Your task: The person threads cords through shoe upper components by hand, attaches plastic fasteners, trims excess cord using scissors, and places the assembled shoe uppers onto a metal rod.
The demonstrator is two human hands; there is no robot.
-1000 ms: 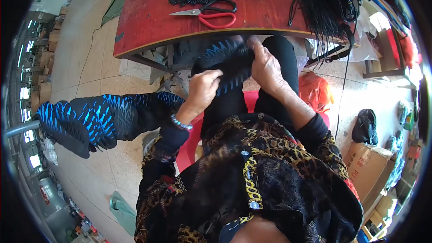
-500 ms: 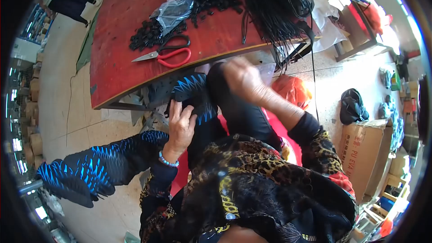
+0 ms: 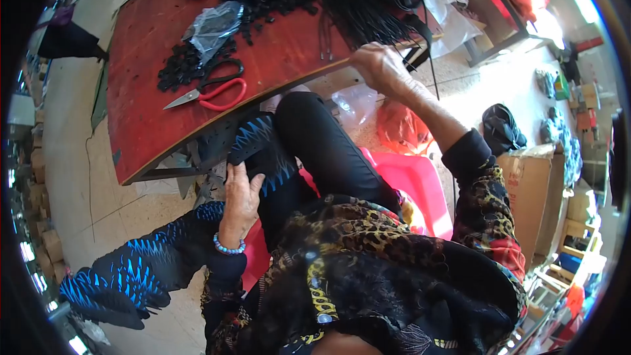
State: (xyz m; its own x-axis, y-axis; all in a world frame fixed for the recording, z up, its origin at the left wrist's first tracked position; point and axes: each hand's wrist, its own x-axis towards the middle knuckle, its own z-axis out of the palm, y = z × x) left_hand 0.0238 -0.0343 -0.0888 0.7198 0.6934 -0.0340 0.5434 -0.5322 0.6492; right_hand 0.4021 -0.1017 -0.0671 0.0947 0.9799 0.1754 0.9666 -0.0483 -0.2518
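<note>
My left hand [image 3: 240,200] rests on a black piece with blue zigzag marks [image 3: 255,137] lying over my left thigh; its thumb stands apart from the fingers. At the front edge of the red table, my right hand [image 3: 380,66] has its fingers bent at the ends of the black cords [image 3: 358,16]; what is between its fingertips is hidden. Red-and-black scissors [image 3: 222,94] lie on the table beside a heap of small black parts [image 3: 176,67] and a clear plastic bag [image 3: 214,26].
A long stack of black-and-blue pieces [image 3: 141,260] hangs on a bar at my left. A pink stool [image 3: 420,187] is under me. An orange bag [image 3: 402,128] and a cardboard box [image 3: 526,181] stand at right. Part of another person [image 3: 69,39] shows at upper left.
My right hand has gone from the black-and-blue piece to the cords at the table edge. My left hand has stayed with the piece. The view has shifted to the right.
</note>
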